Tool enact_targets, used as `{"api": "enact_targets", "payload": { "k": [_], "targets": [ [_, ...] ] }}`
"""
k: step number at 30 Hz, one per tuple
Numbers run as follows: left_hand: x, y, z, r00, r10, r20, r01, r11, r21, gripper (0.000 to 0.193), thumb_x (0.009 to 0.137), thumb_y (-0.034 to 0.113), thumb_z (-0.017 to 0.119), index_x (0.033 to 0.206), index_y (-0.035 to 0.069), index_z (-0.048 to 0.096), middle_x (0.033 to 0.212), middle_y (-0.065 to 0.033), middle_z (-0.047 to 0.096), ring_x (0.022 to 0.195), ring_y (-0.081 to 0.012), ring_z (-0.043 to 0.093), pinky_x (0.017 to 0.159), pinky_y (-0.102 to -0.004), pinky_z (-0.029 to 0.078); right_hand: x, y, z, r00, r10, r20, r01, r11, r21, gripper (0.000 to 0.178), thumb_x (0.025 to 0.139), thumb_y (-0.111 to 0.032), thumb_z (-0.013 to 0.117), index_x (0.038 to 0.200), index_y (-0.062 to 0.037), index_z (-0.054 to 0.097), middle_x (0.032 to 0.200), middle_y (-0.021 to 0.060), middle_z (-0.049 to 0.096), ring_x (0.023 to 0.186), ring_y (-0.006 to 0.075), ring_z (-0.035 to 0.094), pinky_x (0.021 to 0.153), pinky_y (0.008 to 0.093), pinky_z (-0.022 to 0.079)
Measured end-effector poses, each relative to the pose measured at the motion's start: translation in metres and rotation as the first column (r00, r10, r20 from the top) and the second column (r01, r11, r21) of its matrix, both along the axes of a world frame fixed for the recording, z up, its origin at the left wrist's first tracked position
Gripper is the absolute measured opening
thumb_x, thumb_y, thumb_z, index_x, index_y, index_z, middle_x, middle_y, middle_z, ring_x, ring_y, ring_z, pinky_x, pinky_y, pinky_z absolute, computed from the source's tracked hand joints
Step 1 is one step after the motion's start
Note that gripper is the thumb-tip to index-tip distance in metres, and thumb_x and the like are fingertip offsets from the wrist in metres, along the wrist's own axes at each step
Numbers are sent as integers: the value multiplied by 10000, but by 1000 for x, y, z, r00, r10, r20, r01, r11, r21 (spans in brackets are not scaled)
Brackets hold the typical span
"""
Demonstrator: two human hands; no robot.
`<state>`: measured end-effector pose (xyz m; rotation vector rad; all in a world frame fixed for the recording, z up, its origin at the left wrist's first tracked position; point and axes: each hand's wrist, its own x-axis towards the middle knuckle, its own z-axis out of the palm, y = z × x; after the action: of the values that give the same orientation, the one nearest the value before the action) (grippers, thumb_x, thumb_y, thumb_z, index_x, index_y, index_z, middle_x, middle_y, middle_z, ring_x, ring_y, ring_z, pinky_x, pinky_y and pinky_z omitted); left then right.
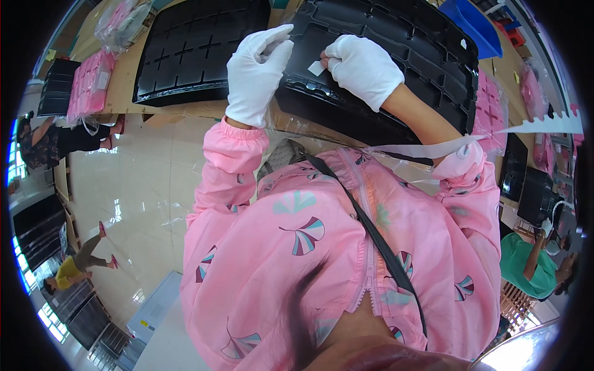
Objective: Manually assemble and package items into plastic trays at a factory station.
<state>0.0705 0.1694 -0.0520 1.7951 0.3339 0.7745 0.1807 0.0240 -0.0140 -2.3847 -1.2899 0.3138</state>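
Observation:
My right hand (366,71), in a white glove with bare fingertips, pinches the edge of a small white square sticker (316,68). The sticker is over the near left part of a large black molded plastic tray (427,80); I cannot tell whether it touches the surface. My left hand (258,74), also gloved in white, is at that tray's left edge. Its fingers are bent but apart from the thumb, and nothing shows between them. A second black tray (185,46) with cross-shaped marks lies to the left.
Pink wrapped packs (90,83) stand left on the brown work table (120,80), with more at the right. A blue bin (473,25) is at the far right. A white serrated strip (538,123) stretches across my right forearm. Other people are at left and right.

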Motion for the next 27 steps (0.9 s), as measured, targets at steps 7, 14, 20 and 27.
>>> {"api": "enact_targets", "payload": {
  "k": [7, 14, 20, 27],
  "targets": [
    [-5, -1, -2, 998, -42, 56, 48, 994, -101, 266, 831, 23, 645, 1097, 32, 641, 1005, -30, 648, 863, -73, 588, 792, -193, 473, -10, 7, 8, 994, -84, 68, 90, 992, -88, 196, 791, -166, 554, 853, -30, 682, 858, 180, 646, 813, 358, 613, 744, 403, 483],
    [-6, 0, -1, 996, -71, 62, 78, 989, -127, 253, 834, 15, 639, 1087, 19, 640, 1029, -38, 642, 886, -79, 593, 817, -198, 477, -18, 11, 11, 990, -104, 96, 116, 985, -128, 203, 787, -202, 563, 825, -43, 682, 819, 185, 646, 779, 353, 628, 716, 411, 496],
    [-5, 1, -2, 992, -87, 95, 101, 983, -153, 249, 835, 16, 638, 1084, 21, 642, 1033, -37, 640, 886, -83, 594, 816, -198, 477, -25, 7, 5, 970, -142, 195, 155, 986, -53, 203, 794, -221, 585, 799, -42, 681, 801, 187, 649, 772, 353, 637, 686, 412, 510],
    [-7, 0, 0, 992, -90, 91, 104, 982, -159, 242, 834, 16, 640, 1075, 27, 652, 1028, -30, 630, 888, -85, 592, 807, -197, 469, -26, 8, 4, 962, -151, 228, 170, 983, -66, 195, 797, -215, 582, 803, -46, 680, 811, 177, 650, 775, 348, 639, 690, 415, 509]
  ]
}}
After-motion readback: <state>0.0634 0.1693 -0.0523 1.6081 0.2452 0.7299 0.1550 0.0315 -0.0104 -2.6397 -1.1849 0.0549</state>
